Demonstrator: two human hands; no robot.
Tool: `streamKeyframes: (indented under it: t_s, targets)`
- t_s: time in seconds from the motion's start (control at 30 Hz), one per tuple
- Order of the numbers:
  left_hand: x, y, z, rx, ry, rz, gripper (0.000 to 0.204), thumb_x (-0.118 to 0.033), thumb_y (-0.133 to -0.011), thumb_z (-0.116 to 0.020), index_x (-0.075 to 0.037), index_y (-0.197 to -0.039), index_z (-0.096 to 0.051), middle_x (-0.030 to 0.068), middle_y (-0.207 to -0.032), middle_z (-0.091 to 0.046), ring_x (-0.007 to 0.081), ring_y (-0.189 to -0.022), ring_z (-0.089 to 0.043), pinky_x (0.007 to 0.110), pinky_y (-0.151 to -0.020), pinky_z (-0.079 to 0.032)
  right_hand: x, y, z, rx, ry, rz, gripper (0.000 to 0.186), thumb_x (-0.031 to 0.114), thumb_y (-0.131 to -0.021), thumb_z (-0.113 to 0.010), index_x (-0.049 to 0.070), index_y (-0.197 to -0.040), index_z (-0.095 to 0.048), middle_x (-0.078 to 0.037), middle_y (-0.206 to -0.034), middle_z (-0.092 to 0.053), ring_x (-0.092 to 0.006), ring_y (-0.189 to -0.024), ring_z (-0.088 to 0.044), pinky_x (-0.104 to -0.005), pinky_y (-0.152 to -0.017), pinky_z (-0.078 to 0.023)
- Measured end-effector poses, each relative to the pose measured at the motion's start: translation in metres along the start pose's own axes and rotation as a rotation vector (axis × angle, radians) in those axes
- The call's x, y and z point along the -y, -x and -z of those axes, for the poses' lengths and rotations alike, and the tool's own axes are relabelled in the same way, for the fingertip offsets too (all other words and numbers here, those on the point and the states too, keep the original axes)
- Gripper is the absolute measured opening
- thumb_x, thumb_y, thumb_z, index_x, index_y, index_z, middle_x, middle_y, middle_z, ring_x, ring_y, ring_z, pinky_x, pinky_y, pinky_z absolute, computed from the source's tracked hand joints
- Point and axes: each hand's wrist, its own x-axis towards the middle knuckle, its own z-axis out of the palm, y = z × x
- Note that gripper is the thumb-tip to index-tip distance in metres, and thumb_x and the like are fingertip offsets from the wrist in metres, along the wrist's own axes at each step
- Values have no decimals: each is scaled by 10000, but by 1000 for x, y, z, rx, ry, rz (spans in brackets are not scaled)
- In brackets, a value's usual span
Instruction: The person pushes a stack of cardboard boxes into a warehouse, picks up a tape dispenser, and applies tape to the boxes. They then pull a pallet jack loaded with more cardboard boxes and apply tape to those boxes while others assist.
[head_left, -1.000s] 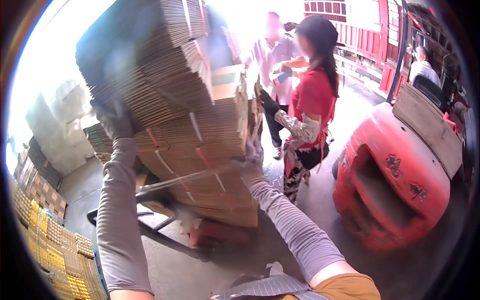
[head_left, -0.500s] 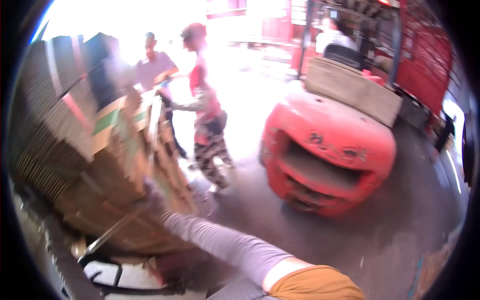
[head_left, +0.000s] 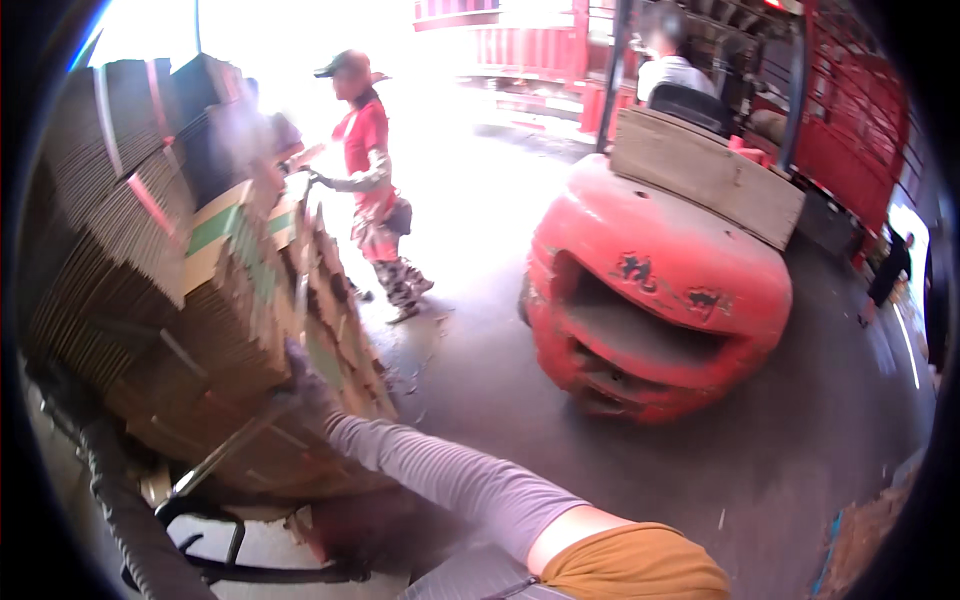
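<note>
As seen from the head view, piled high across the left of the frame: a strapped pile of flattened cardboard cartons (head_left: 215,410), bundled with white strap (head_left: 107,120) and pink strap (head_left: 150,205). Right hand (head_left: 308,390), gloved, laid against the near corner at left of centre, fingers looking mostly straightened, closed around nothing. Left hand (head_left: 62,402), at the far left edge, dark against the side of the pile; cannot tell how far bent, or whether gripping. At lower left, a black looped handle (head_left: 290,575), with a metal bar (head_left: 222,453) slanting up toward the right hand.

Looks tilted and uneven-edged, though perhaps partly from lens bend. Could slip or topple if pushed too high or from one side only, perhaps onto the co-worker in red (head_left: 365,150) at upper left of centre. Could also be struck by any backing of the red forklift (head_left: 660,300), right of centre, with the driver in white (head_left: 675,75) facing away.
</note>
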Motion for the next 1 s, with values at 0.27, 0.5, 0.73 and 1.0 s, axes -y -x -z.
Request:
streamKeyframes:
  t_s: [0.27,0.5,0.73,1.0]
  targets:
    - [-82,-62,80,126,685,855,709,-388,-930,-489,43,-1421,-214,292,-1370,-390,393,-1273,-402,416,-1037,-362,15,5,16,-62,352,-49,939,171,-687,-777,51,-1444,-234,-260,-1496,-124,-403,-1379,-192,-414,-1120,-250]
    - [-83,-71,87,211,566,862,718,-479,-927,-430,33,-1398,-253,282,-1345,-420,403,-1226,-443,442,-999,-369,10,0,13,-61,30,-87,913,125,-692,-777,56,-1435,-251,-184,-1426,-370,-312,-1325,-357,-345,-1107,-294]
    - [-90,-68,82,166,628,895,652,-460,-930,-449,25,-1345,-315,278,-1307,-450,397,-1170,-480,448,-945,-387,17,-1,18,-29,87,-131,909,173,-704,-783,38,-1432,-255,-215,-1411,-378,-323,-1312,-376,-353,-1090,-320]
    - [-93,-70,87,75,570,837,562,-340,-943,-468,44,-1334,-346,292,-1293,-461,399,-1170,-480,433,-936,-412,-3,1,11,-52,139,-61,989,308,-720,-790,-44,-1433,-201,-217,-1429,-352,-271,-1307,-385,-338,-1074,-328]
